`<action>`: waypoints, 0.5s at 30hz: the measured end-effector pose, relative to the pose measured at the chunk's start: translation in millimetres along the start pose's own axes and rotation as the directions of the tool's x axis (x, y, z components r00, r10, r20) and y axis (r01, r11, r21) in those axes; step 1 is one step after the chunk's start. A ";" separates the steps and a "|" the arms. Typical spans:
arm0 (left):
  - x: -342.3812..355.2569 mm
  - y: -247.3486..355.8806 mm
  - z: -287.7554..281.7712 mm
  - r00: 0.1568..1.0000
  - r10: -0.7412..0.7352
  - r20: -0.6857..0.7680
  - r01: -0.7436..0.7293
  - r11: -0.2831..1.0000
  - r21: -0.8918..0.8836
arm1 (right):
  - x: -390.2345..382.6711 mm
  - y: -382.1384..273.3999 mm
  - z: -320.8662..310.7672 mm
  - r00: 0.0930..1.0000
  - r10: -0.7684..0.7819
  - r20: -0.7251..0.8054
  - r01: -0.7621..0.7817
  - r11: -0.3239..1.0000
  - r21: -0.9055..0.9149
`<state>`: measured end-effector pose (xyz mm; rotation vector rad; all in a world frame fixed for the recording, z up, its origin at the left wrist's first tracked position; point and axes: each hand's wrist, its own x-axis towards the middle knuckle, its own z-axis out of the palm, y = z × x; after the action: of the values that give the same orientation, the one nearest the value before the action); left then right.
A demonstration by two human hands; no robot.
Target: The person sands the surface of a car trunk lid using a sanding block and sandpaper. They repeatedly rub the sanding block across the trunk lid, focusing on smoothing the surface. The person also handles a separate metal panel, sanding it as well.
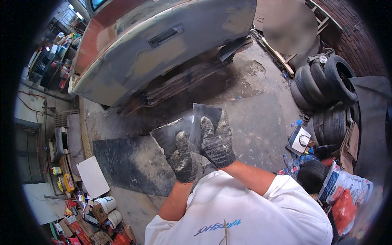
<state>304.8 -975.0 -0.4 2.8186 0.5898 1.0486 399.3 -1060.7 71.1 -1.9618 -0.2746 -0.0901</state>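
A dark grey sheet [166, 135], which looks like sandpaper, is held in front of my chest. A second section of sandpaper [200, 111] rises at an angle beside it; I cannot tell whether the two are still joined. My left hand [182, 161], in a dirty dark knit glove, grips the left section with its thumb on top. Around the right section closes my right hand [217, 143], in a matching glove, fingers and thumb lying over the surface. The undersides of both sections are hidden.
Ahead stands a vehicle body panel [196, 30] with filler patches and a recessed handle. Dark sheeting [126, 165] covers part of the floor. Stacked tyres [339, 77] and a plastic bag [345, 185] are at right. A white board [93, 176] and buckets [108, 203] lie left.
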 end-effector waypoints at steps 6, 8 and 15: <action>7.4 7.3 -17.8 0.938 -0.232 0.259 0.341 0.757 -0.557 | 13.1 -5.1 -12.4 0.949 -0.303 0.084 0.310 0.947 -0.089; 25.8 7.1 -31.5 0.975 -0.075 0.210 0.177 0.832 -0.526 | 18.3 -3.6 -15.7 0.681 -0.727 0.089 0.679 0.581 -0.449; 67.7 0.9 -56.4 0.825 0.031 0.564 0.471 0.516 -0.716 | 35.7 -2.6 -24.9 0.647 -0.720 0.250 0.756 0.648 -0.091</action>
<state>315.7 -953.5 84.4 1.9040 0.2569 0.2976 434.9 -1077.2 90.1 -1.9192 -1.2509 -0.4829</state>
